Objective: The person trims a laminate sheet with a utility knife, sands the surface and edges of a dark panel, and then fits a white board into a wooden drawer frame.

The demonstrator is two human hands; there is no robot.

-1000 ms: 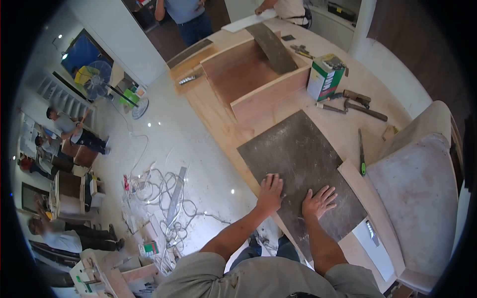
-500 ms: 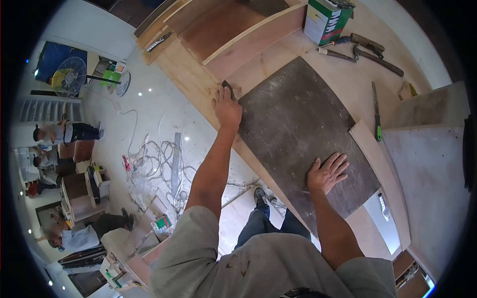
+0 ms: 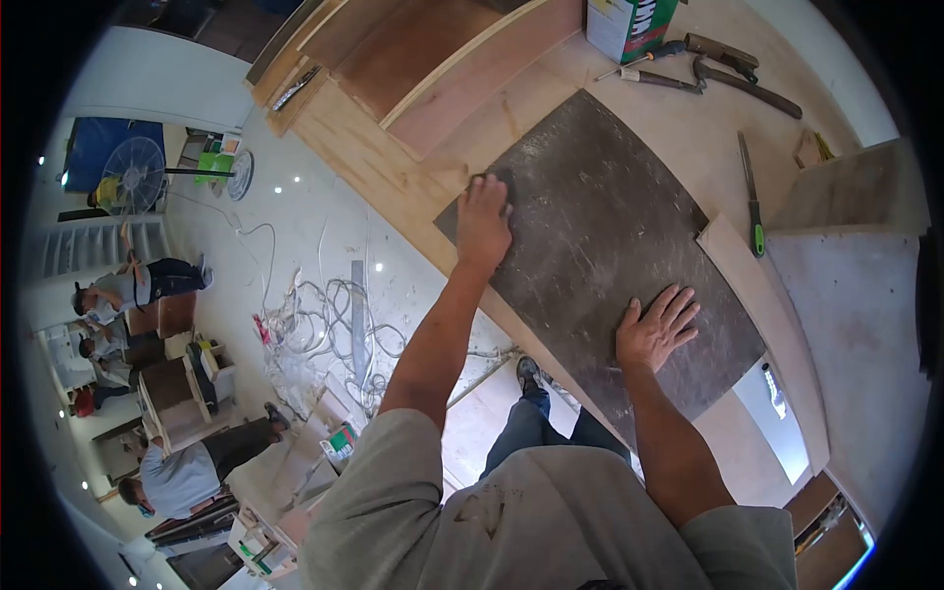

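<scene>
A dark brown sheet [image 3: 590,236] with pale scratches and dusty marks lies flat on the wooden workbench. My left hand [image 3: 484,221] is at the sheet's far left edge, fingers curled over a small dark pad [image 3: 504,183]; most of the pad is hidden, and its exact kind does not show. With fingers spread, my right hand [image 3: 657,331] rests flat on the nearer part of the sheet and holds nothing.
A wooden frame [image 3: 472,69] stands at the far left. At the back are a tin [image 3: 629,28], a screwdriver [image 3: 654,54], a hammer [image 3: 745,88] and a green-handled file [image 3: 752,202]. Tangled cables [image 3: 329,315] litter the floor; several people work at left.
My left hand has moved right and slightly nearer with the dark pad, from the sheet's edge onto its surface. My right hand stays flat in place. The view has shifted a little.
</scene>
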